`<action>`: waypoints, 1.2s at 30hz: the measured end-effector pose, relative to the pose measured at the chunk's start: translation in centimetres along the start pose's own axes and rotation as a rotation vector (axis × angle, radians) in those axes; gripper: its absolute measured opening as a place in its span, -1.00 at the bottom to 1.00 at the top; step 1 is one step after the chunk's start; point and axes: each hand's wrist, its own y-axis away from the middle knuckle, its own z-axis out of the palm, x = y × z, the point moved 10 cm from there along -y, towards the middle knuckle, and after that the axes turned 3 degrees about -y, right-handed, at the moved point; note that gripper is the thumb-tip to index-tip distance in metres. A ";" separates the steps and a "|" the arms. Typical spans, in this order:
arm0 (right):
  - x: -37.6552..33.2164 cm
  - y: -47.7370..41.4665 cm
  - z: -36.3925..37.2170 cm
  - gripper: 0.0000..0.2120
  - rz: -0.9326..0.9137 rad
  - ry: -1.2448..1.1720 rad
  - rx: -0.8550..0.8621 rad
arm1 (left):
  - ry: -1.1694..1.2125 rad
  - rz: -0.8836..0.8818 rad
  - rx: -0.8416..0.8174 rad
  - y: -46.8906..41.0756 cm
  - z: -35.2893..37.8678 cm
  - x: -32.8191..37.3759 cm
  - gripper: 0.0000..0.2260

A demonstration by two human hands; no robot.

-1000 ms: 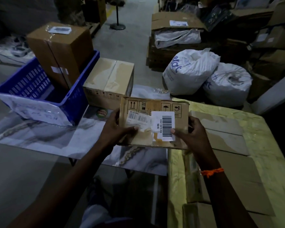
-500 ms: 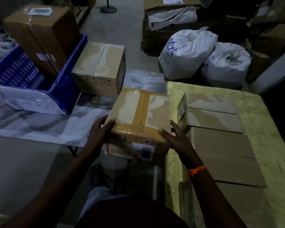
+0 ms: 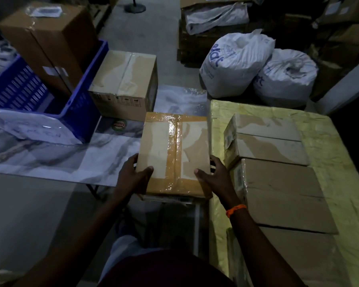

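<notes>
A small taped cardboard box [image 3: 174,150] lies flat, taped top up, at the near right corner of the marble-patterned table [image 3: 50,160]. My left hand [image 3: 136,175] grips its near left corner, thumb on top. My right hand [image 3: 212,177] grips its near right corner, thumb on top, fingers down the right side. An orange band circles my right wrist.
A second taped box [image 3: 123,83] stands behind it, beside a blue crate [image 3: 81,100] holding a tall brown box [image 3: 50,42]. To the right, a yellow-wrapped pallet [image 3: 330,154] carries flat cartons [image 3: 265,139]. Two white sacks [image 3: 234,63] sit on the floor beyond.
The box was held up with its label facing me, then was tipped flat. It now lies on the table corner and my hands have slid to its near corners.
</notes>
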 end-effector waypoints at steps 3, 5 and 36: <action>-2.1 -2.5 -0.1 -0.36 -0.037 0.052 0.050 | -0.112 0.103 -0.043 -2.6 0.4 2.9 -0.32; -3.0 -4.1 0.0 -0.42 -0.026 0.074 0.058 | -0.152 0.107 -0.051 -4.7 0.5 3.3 -0.25; -4.7 0.4 -2.7 -0.54 -0.156 -0.365 0.250 | 0.149 0.458 0.155 -1.0 -3.4 6.8 -0.33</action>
